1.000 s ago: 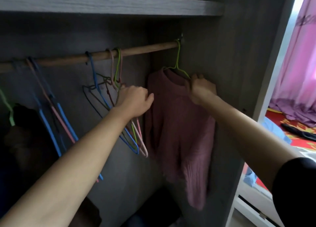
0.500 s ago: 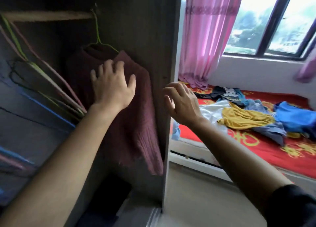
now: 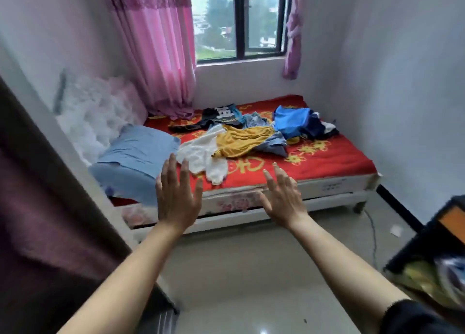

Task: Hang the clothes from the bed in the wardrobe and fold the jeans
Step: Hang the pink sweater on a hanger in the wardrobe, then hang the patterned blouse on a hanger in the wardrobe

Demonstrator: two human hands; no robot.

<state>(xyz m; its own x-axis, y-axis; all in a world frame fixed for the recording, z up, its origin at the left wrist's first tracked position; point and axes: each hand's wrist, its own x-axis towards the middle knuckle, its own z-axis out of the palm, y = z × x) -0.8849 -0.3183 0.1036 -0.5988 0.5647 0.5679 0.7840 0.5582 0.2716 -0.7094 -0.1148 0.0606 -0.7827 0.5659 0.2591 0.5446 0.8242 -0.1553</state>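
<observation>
A: Now both hands are hanging in mid-air, facing the bed (image 3: 327, 157). Left hand (image 3: 176, 200) is showing its back, fingers spread and straight, gripping nothing. Right hand (image 3: 283, 200) is doing likewise, fingers apart, empty.

B: Half a second ago the left palm was lying flat on the maroon sweater in the wardrobe. Is that still showing?

A: Only as a dark maroon blur at the far left edge (image 3: 37, 233); no hand is touching it. The hangers and rail are no longer showing. The view is swinging right, so the bed, earlier squeezed into the right half, is now filling the centre.

B: And the clothes?

A: Lying in a loose heap on the red patterned sheet. A white garment (image 3: 201, 155) is sitting nearest the hands, trailing to the mattress edge. A mustard-yellow garment (image 3: 241, 142) is overlapping it. A grey-blue denim-looking piece (image 3: 273, 144) is poking out beside the yellow; whether it is the jeans, I cannot tell. A black printed top (image 3: 216, 119) and a bright blue garment (image 3: 292, 121) are lying further back, toward the window (image 3: 239, 19).

B: Anything else?

A: A blue pillow (image 3: 136, 152) at the left end, a pink curtain (image 3: 156, 44) hanging down to the sheet.
</observation>
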